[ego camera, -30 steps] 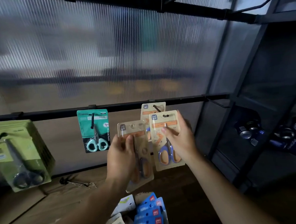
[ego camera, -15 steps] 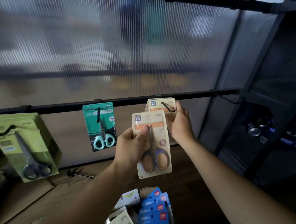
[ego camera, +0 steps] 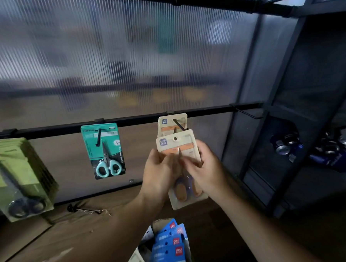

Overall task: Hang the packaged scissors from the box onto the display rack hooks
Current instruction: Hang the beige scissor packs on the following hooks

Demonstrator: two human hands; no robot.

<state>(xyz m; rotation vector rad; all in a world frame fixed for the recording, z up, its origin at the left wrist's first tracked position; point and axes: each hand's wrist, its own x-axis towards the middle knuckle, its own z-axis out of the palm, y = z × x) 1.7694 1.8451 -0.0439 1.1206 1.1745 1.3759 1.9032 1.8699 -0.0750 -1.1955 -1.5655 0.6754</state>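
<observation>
A beige scissors pack (ego camera: 175, 142) with orange-handled scissors is held upright in both hands, just below and in front of a black hook (ego camera: 179, 125). My left hand (ego camera: 159, 175) grips its left edge and my right hand (ego camera: 204, 167) grips its right side. Its hang hole sits below the hook tip. Beige packs (ego camera: 165, 124) of the same kind hang on that hook from the black rail (ego camera: 48, 131). The box (ego camera: 168, 245) at the bottom holds several blue packs.
A teal scissors pack (ego camera: 104, 150) hangs on the hook to the left, and a thick stack of green packs (ego camera: 16, 179) hangs at far left. A bare hook (ego camera: 247, 114) sticks out at right. A loose hook (ego camera: 84, 209) lies on the wooden shelf. Cans (ego camera: 285, 147) sit on the right shelf.
My right hand left the hung pack on the hook and came down onto the pack in my left hand. That pack moved right, under the hook.
</observation>
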